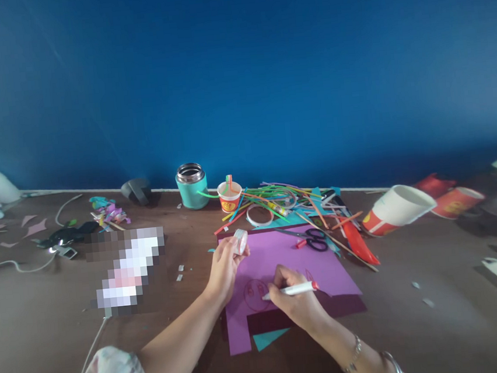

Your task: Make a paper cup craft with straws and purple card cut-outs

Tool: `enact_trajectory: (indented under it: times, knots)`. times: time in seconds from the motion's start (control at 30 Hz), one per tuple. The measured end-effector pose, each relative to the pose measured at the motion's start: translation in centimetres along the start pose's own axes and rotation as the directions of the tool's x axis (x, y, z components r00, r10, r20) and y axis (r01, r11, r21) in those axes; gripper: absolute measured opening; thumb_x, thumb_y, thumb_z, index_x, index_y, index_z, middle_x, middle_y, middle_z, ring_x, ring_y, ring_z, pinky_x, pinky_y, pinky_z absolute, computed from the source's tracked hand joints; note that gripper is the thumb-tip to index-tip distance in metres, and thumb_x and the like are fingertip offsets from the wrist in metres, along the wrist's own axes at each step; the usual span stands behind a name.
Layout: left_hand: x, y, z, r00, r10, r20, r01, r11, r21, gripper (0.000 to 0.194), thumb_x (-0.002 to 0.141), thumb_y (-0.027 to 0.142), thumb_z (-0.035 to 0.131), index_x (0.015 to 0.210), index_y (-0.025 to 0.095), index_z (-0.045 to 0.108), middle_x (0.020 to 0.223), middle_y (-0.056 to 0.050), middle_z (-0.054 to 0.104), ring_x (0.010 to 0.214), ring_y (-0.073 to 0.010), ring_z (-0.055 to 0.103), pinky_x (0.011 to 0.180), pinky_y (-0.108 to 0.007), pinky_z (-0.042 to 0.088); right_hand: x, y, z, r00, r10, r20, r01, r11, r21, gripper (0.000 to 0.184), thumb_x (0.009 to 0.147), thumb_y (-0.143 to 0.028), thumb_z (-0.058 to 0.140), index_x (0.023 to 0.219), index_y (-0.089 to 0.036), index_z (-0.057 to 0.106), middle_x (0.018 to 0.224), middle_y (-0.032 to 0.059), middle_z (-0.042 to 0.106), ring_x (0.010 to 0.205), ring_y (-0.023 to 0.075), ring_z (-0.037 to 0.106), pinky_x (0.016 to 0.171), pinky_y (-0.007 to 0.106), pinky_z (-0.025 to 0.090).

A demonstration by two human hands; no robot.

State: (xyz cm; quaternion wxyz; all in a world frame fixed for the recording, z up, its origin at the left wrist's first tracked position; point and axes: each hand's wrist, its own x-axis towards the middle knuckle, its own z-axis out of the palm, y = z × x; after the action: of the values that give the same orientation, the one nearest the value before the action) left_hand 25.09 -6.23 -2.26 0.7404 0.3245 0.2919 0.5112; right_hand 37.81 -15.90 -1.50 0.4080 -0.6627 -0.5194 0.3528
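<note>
My right hand (295, 300) grips a white marker (297, 289) with a red end, its tip on a purple sheet of paper (277, 254). Under the tip, thin red lines form a round face (255, 295) with eyes; another small drawn shape (308, 274) shows beyond my knuckles. Between the thumb and fingers of my left hand (224, 266) is a small white roll of tape (240, 242), held over the sheet's left edge. Black-handled scissors (316, 240) and a red marker cap (301, 243) lie at the sheet's upper right.
Behind the sheet lies a heap of colourful pipe cleaners (271, 199), beside a paper cup (230, 197) and a teal food jar (193, 187). More cups (398, 210) tilt at the right. A blurred-out phone (131, 271) with a cable is at left. A blue wall (238, 82) stands behind.
</note>
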Motion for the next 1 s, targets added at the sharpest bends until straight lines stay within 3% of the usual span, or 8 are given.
enact_trajectory:
  times: [0.23,1.0]
  knots:
    - [0.13,-0.13,-0.05,1.0,-0.01,-0.01,0.01,1.0,-0.01,0.021,0.078,0.036,0.061,0.073,0.015,0.059,0.072,0.0,0.061,0.073,-0.013,0.059,0.079,-0.031,0.046,0.01,-0.15,0.16,0.999,-0.042,0.019,0.044,0.994,-0.098,0.025,0.072,-0.025,0.052,0.055,-0.023,0.034,0.044,-0.0082,0.038,0.041,0.0082,0.038,0.04,0.018,0.031]
    - [0.13,-0.1,-0.09,1.0,-0.005,-0.012,0.005,1.0,-0.015,0.022,0.076,0.036,0.062,0.073,0.015,0.061,0.071,-0.001,0.062,0.071,-0.0129,0.059,0.079,-0.032,0.046,-0.1,-0.05,0.18,0.999,-0.026,0.04,0.029,0.997,-0.067,0.024,0.072,-0.024,0.052,0.056,-0.023,0.035,0.044,-0.0081,0.035,0.043,0.0088,0.037,0.042,0.02,0.03]
